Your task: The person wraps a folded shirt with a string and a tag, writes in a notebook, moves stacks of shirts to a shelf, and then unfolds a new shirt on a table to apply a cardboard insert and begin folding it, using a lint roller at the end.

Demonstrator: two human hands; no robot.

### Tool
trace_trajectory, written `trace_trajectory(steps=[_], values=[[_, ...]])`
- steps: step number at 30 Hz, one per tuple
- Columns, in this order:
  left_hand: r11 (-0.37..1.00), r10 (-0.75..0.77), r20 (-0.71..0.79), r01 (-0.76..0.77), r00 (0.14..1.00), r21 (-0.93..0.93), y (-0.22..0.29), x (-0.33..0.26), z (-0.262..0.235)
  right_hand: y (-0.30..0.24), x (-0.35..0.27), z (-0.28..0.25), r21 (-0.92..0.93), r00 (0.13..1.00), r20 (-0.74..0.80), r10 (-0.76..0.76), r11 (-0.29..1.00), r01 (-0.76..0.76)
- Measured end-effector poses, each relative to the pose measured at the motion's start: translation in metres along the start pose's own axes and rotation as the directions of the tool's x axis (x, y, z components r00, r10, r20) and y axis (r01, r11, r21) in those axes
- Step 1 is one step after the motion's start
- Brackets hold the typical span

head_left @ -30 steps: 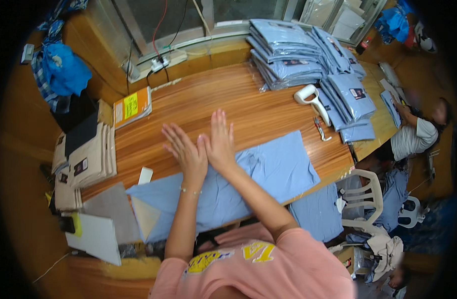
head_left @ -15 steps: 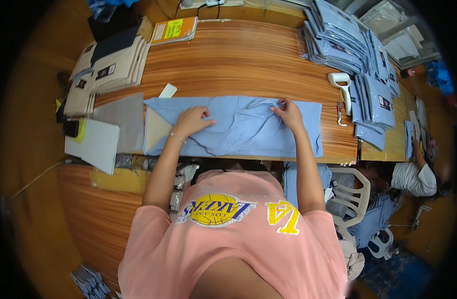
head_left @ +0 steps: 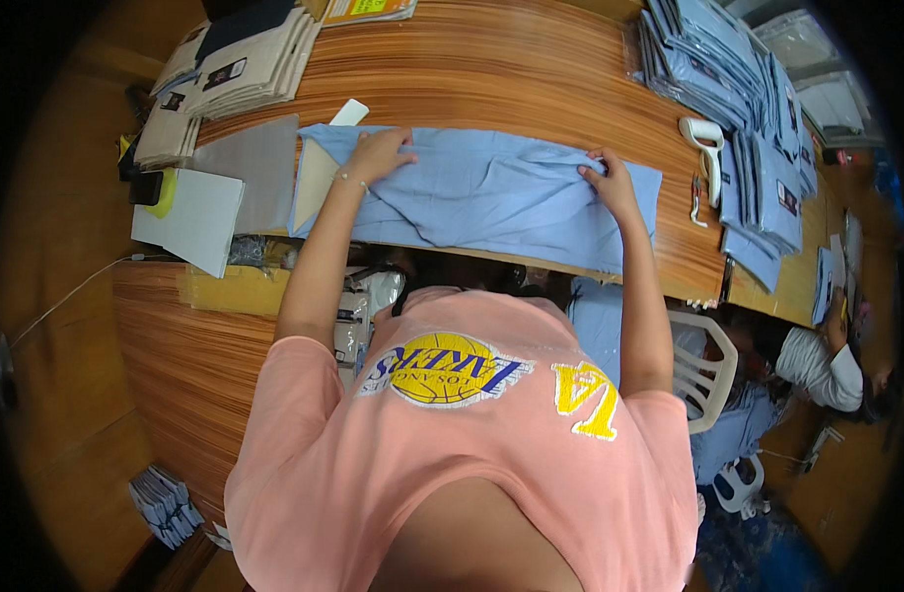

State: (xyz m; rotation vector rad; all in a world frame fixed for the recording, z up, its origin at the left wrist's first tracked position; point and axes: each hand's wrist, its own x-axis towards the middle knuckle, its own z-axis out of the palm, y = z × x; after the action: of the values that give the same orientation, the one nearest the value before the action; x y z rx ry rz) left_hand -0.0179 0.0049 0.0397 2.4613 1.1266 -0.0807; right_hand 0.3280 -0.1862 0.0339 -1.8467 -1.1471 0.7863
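Observation:
A long folded light-blue garment (head_left: pixel 491 187) lies across the near side of the table, creased along its middle. At its left end a cream triangular panel (head_left: pixel 316 183) shows. My left hand (head_left: pixel 381 156) rests on the garment near its far left edge, thumb and fingers apart. Over by the far right edge, my right hand (head_left: pixel 613 185) touches the cloth, its thumb and forefinger slightly spread. Neither hand visibly grips the fabric.
Stacks of bagged blue garments (head_left: pixel 767 187) and a white handheld tool (head_left: pixel 706 148) are at right; beige packaged garments (head_left: pixel 259 69) are at left. A white board (head_left: pixel 200 222) overhangs the near left edge. A white chair (head_left: pixel 713 370) and a co-worker (head_left: pixel 822 355) are at right.
My right hand has moved right along the garment's far edge, and the creases near it have flattened. My left hand has shifted toward the far edge. The whole view has tilted.

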Motion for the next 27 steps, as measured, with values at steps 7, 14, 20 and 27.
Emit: trace_trajectory(steps=[7, 14, 20, 27], values=[[0.998, 0.007, -0.086, -0.012, 0.996, -0.057, 0.01, -0.003, -0.006, 0.009, -0.003, 0.0, -0.313, 0.972, -0.086, -0.219, 0.932, 0.182], [0.902, 0.296, -0.491, -0.409, 0.819, -0.139, 0.115, -0.009, 0.016, 0.05, -0.057, -0.093, -0.528, 0.934, -0.339, -0.111, 0.844, -0.091], [0.866, 0.092, -0.32, -0.235, 0.943, -0.441, 0.108, -0.024, 0.016, -0.007, -0.085, -0.058, -0.381, 0.956, -0.232, -0.178, 0.921, 0.079], [0.877, 0.456, 0.035, -0.442, 0.889, -0.19, 0.078, -0.09, 0.049, -0.039, -0.079, 0.069, -0.253, 0.813, 0.351, -0.464, 0.789, 0.559]])
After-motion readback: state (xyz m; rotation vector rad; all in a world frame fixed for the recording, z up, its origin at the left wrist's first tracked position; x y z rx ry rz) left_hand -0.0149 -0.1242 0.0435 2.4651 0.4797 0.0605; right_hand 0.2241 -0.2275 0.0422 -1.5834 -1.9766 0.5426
